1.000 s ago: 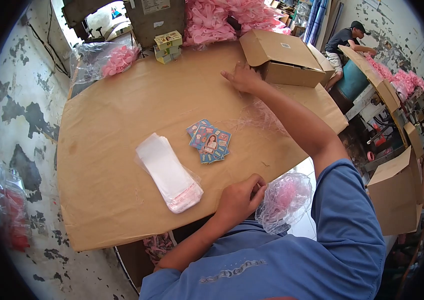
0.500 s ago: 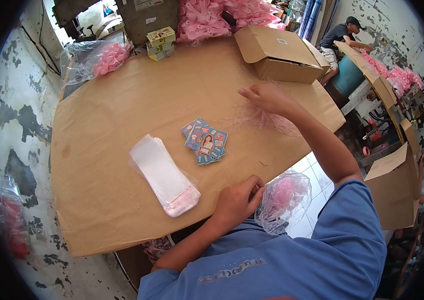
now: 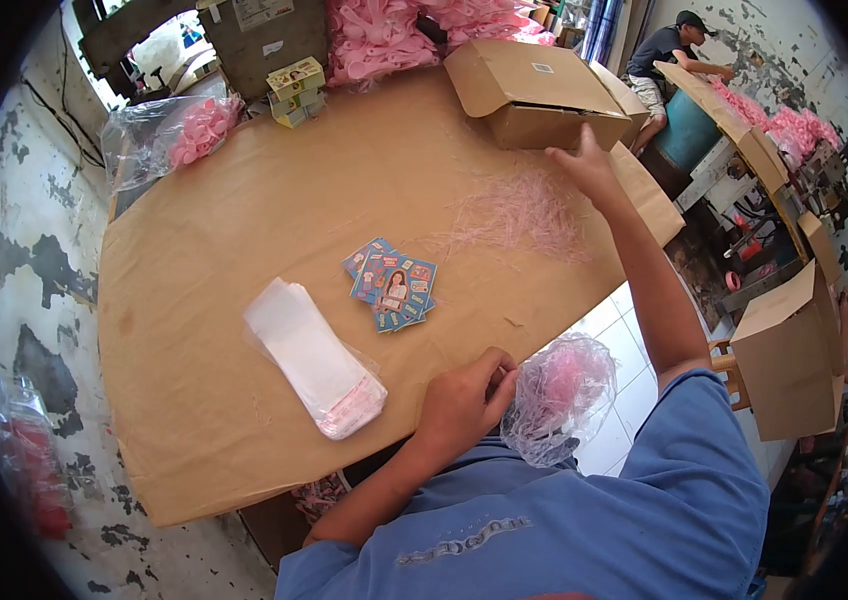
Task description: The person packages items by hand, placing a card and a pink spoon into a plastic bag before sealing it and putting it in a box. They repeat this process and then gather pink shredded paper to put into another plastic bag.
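Note:
My left hand (image 3: 464, 402) is closed at the table's front edge. It pinches the rim of a clear plastic bag (image 3: 564, 405) that bulges with pink shredded filler and hangs past the edge. My right hand (image 3: 587, 170) reaches out with thumb and fingers apart, right at the front face of a cardboard box (image 3: 542, 90). Just left of that forearm lies a loose heap of pink shreds (image 3: 519, 217). Nearer the middle, several blue printed cards (image 3: 399, 288) are fanned on top of each other. A stack of flat clear sleeves (image 3: 312, 355) lies to their left.
Brown paper covers the table (image 3: 194, 300). At the back are small boxes (image 3: 296, 90), a bag of pink pieces (image 3: 202, 128) and piled pink items (image 3: 379, 45). An open carton (image 3: 784, 355) stands on the right; a person (image 3: 669, 70) sits at another bench beyond.
My right hand has moved from above the pink shreds outward to the cardboard box, its fingers spreading and the heap coming into full view. My left hand keeps hold of the bag.

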